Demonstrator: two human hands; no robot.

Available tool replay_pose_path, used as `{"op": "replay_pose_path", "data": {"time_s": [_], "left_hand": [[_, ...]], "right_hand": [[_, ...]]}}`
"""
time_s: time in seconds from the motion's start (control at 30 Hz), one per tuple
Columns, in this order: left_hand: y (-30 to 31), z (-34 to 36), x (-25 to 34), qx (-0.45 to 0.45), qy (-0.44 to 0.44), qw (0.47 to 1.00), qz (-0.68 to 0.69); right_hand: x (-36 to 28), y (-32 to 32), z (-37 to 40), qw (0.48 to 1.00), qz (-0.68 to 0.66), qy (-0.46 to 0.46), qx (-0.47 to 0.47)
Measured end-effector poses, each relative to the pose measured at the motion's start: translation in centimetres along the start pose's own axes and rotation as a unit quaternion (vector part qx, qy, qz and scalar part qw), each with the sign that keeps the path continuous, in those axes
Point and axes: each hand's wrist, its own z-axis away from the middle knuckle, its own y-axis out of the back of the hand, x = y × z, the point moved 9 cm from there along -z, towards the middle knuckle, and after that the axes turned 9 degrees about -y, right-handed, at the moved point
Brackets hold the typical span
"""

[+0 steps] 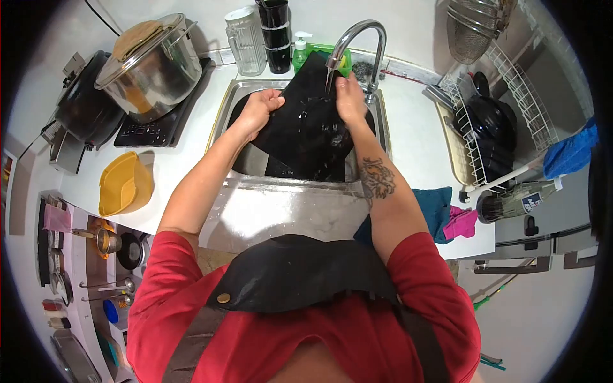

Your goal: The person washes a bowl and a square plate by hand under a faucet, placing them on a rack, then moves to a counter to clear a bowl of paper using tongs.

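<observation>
A wet black cloth [300, 124], flat and dark with shiny drops on it, is spread over the sink [242, 173]. Its lower part goes down into the basin. My left hand [258, 112] is closed on its left edge, thumb on top and the other fingers mostly hidden. At the upper right edge, my right hand [350, 101] grips the cloth beside the faucet [364, 27]; it is slightly blurred. Water runs from the spout onto the cloth between my hands.
Left are a large steel pot [156, 70], an induction cooktop [150, 131] and a yellow tub [124, 185]. Behind the sink stand a glass pitcher [246, 45], black cups [276, 38] and a soap bottle [300, 54]. Right are a dish rack [472, 140] and a teal cloth [431, 207].
</observation>
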Motion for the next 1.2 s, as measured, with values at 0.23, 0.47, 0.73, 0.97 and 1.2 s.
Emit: {"op": "replay_pose_path", "data": {"time_s": [0.23, 0.47, 0.73, 0.97, 1.2], "left_hand": [[-2.8, 2.2, 4.6, -0.052, -0.12, 0.958, -0.256], [-7.7, 8.6, 6.7, -0.219, -0.292, 0.782, -0.506], [-6.6, 13.0, 4.7, -0.295, -0.463, 0.569, -0.612], [-13.5, 5.5, -6.7, -0.371, -0.172, 0.713, -0.569], [-11.9, -4.7, -6.7, -0.095, -0.205, 0.713, -0.664]], "right_hand": [[13.7, -7.6, 5.3, 0.69, -0.535, -0.442, -0.205], [7.4, -3.1, 11.3, 0.589, -0.614, -0.42, -0.315], [10.6, -2.7, 9.8, 0.636, -0.644, -0.343, -0.254], [8.3, -2.0, 10.7, 0.653, -0.661, -0.307, -0.207], [7.5, -0.8, 11.0, 0.677, -0.658, -0.272, -0.185]]}}
